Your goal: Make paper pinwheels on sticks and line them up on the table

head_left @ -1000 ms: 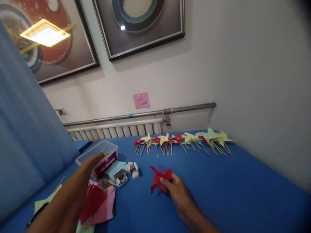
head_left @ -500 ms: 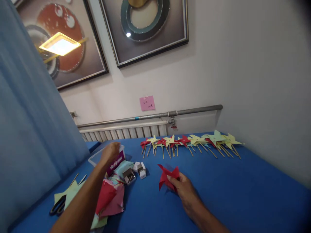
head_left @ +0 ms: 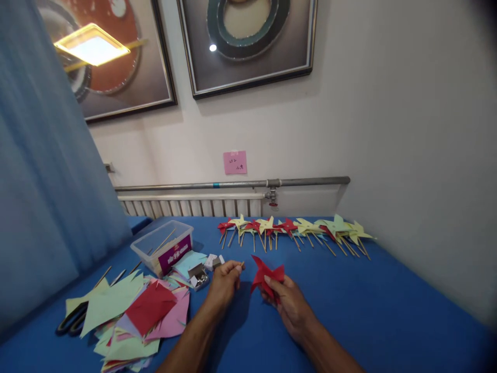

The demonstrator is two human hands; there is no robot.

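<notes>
The left hand (head_left: pixel 225 282) is pinched shut, thumb and fingers closed on a thin wooden stick (head_left: pixel 241 264) whose tip pokes out toward the right. The right hand (head_left: pixel 285 300) is curled around the lower edge of a red paper pinwheel (head_left: pixel 266 277), thumb on top and fingers beneath, holding it just above the blue counter (head_left: pixel 388 311). The two hands sit close together near the middle of the counter, the stick's tip just beside the pinwheel's left points but not clearly touching.

To the left of the left hand lie small open cardboard boxes (head_left: pixel 202 272), and beyond them a clear plastic tub (head_left: pixel 163 248) with a purple label and a few sticks inside. Nearer the person, a loose heap of cut paper (head_left: pixel 132 316) in red, pink, green and pale blue spreads over the counter, with black-handled scissors (head_left: pixel 72 321) partly under its left edge. Along the far side of the counter, near the wall, a row of finished pinwheels (head_left: pixel 295 230) in red, yellow and green lies on sticks. A pink note (head_left: pixel 235 162) is stuck on the wall above a grey pipe (head_left: pixel 233 184).
</notes>
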